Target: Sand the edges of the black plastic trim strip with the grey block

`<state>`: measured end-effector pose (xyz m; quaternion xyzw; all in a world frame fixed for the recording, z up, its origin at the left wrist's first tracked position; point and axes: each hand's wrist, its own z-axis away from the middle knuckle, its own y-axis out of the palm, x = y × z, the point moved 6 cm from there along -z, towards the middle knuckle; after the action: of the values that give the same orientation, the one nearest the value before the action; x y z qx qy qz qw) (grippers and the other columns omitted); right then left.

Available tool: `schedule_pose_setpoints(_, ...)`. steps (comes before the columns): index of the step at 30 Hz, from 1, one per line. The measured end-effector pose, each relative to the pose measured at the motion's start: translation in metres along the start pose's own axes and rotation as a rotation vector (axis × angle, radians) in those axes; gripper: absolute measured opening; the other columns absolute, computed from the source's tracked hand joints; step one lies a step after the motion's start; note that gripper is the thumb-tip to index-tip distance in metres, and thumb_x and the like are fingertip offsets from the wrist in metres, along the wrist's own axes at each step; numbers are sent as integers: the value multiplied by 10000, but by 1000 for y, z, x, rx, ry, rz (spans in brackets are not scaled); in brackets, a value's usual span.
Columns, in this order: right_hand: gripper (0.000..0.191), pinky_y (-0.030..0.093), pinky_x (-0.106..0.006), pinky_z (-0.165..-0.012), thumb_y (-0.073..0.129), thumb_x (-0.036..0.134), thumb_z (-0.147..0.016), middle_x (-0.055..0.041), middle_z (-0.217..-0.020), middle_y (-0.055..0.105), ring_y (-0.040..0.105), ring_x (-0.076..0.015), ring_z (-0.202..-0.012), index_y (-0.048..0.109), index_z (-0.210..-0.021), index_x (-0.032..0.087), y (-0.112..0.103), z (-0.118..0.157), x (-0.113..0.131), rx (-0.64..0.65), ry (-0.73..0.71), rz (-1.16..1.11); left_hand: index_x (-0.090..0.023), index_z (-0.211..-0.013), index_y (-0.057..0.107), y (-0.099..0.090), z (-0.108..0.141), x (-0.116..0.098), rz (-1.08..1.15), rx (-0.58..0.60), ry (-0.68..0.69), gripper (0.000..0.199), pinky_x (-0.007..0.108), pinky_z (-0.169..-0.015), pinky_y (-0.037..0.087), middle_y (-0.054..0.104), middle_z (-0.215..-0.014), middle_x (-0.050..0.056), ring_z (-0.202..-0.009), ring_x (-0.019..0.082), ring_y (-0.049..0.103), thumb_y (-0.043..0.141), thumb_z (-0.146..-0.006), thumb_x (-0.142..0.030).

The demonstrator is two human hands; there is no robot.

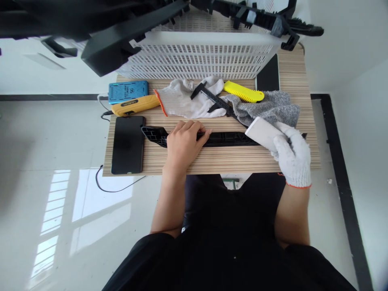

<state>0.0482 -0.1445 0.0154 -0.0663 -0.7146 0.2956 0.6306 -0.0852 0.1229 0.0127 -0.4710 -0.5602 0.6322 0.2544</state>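
Note:
A long black plastic trim strip (pixel 222 139) lies along the table, with a wider ribbed end at the left. My bare left hand (pixel 183 141) rests over it near that end, fingers curled around its far edge and thumb stretched to the right. In a white knitted glove, my right hand (pixel 292 153) grips a white flat rectangular piece (pixel 264 133), whose material I cannot make out. That piece and the hand cover much of the strip's right part. A black caliper (pixel 216 100) lies just beyond, across a white glove (pixel 184 99) and a grey cloth (pixel 266 107).
A white plastic basket (pixel 200 56) stands at the back, with black plastic parts (pixel 112 48) jutting over its rim. A yellow brush-like tool (pixel 244 91), a yellow-orange utility knife (pixel 136 105), a blue box (pixel 128 92) with a cable, and a black phone-like slab (pixel 127 145) lie on the table (pixel 236 159).

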Motion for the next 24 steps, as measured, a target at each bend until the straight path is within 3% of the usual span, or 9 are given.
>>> schedule_pose_setpoints(4,382,625,-272,-620,628,375,-932,-39,-1268,698,710,-199,-925,690,-1304,313,10,1,9,43,-98,62,-253,-900,633,1,0,0,-8,-1,4,302,356,-756,445,695,-997,71,-1003,282,594,488,-1015,-492)
schedule_pose_setpoints(6,377,641,-345,-766,626,383,-939,-37,-1254,708,702,-227,-1028,689,-1304,312,16,1,14,51,-160,82,-252,-905,636,1,0,0,-14,3,3,304,357,-754,443,694,-998,74,-1007,284,595,486,-1016,-492)
schedule_pose_setpoints(10,353,529,-480,-1063,626,388,-948,-20,-1251,712,655,-256,-1188,695,-1287,318,27,4,27,78,-282,195,-251,-903,633,1,0,-1,-37,3,13,311,355,-745,437,699,-1004,70,-1005,281,599,483,-1018,-499)
schedule_pose_setpoints(14,547,489,-524,-1100,782,411,-823,-38,-1311,677,625,-290,-1237,645,-1343,312,30,2,21,81,-256,219,-250,-898,631,1,0,-1,-44,-1,10,302,350,-745,436,701,-1002,65,-1003,273,599,491,-1017,-490)
schedule_pose_setpoints(17,709,542,-500,-1031,885,347,-692,-71,-1345,646,641,-290,-1199,617,-1344,273,24,-3,8,16,-184,96,-247,-897,636,1,-1,-1,-31,-8,6,301,343,-743,436,702,-995,62,-1001,268,602,498,-1016,-487)
schedule_pose_setpoints(20,545,624,-377,-722,857,293,-709,-65,-1113,707,708,-212,-874,656,-1213,242,14,-5,-4,-66,-75,-78,-244,-905,643,1,-1,-1,-16,-12,10,295,340,-745,437,703,-983,54,-1005,264,605,507,-1014,-482)
schedule_pose_setpoints(22,424,523,-270,-468,775,289,-794,-14,-891,689,610,-125,-571,651,-1198,249,10,-3,-7,-62,-5,-192,-243,-897,642,2,-1,-1,-12,-13,13,293,338,-743,437,704,-970,45,-1008,260,607,517,-1010,-482)
schedule_pose_setpoints(24,394,396,-226,-351,711,300,-849,39,-705,613,472,-84,-412,642,-1234,256,10,-1,-7,2,54,-261,-243,-889,638,3,-1,0,-6,-19,17,295,336,-742,437,705,-964,41,-1008,257,607,522,-1008,-486)
